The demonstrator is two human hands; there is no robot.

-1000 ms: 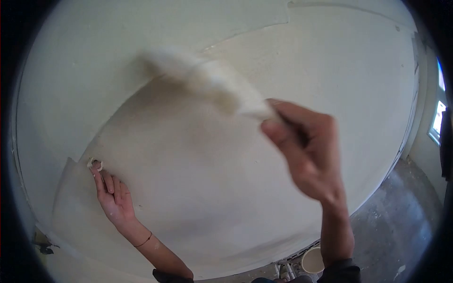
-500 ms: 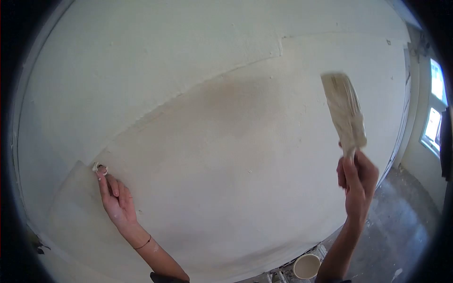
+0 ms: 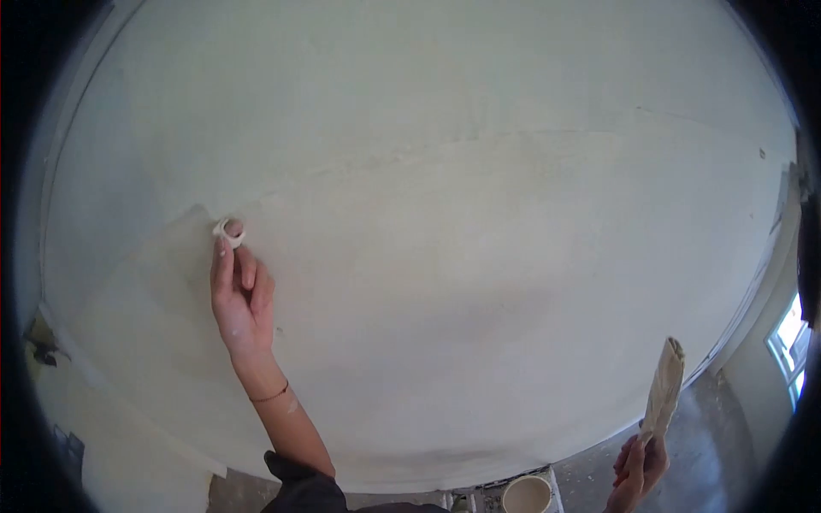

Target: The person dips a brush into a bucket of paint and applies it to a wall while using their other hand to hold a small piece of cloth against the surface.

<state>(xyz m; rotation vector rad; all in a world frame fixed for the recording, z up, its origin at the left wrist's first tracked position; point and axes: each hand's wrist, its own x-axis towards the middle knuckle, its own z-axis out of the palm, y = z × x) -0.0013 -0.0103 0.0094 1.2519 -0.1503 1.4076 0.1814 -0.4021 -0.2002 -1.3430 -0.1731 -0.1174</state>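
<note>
My left hand is raised against the pale wall. Its fingertips pinch a small white ring-shaped roll that looks like tape, with a finger through its middle. From near the roll a faint edge line runs across the wall to the right. Low at the right, my right hand is closed round the handle of a wide flat brush, seen almost edge-on. Cream-coloured paste coats the brush, and its tip points up, apart from the wall. The lower part of this hand is cut off by the frame.
A round cream-coloured bucket stands at the foot of the wall, partly out of frame. Grey floor shows at the right. A bright window sits on the far right side. Something dark is at the left edge.
The view has shifted. My right hand has lowered the brush and turned it from broadside to edge-on. The left hand, still pinching the roll, appears higher and slightly further right.
</note>
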